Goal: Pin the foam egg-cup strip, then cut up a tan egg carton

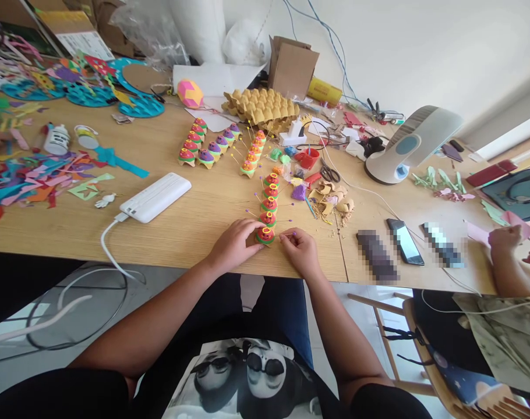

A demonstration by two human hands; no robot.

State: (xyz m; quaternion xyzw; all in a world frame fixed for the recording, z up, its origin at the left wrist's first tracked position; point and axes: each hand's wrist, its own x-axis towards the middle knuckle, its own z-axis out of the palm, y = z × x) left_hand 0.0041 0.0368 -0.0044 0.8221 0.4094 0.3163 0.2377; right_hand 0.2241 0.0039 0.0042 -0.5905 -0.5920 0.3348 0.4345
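In front of me a red-and-green egg-carton caterpillar (269, 203) with yellow rings stretches away across the table, and thin sticks with purple ball tips poke out from its sides. My left hand (232, 244) is closed round its nearest segment (265, 234), which bears a small face, with fingers and thumb on the left side. Just right of that segment, my right hand (302, 251) pinches a thin purple-tipped stick (293, 234); whether the stick's end touches the carton I cannot tell. Behind stand an orange caterpillar (253, 152) with yellow-tipped sticks, a purple one (219, 145) and another red one (193, 141).
A white power bank (155, 198) with a cable lies left. Torn carton scraps (332, 201), scissors (329, 170) and clay lumps (299, 192) lie right of the caterpillar. Further right are a fan (411, 145), several phones (405, 241) and another person's arm (512, 262). Egg trays (265, 107) stand behind.
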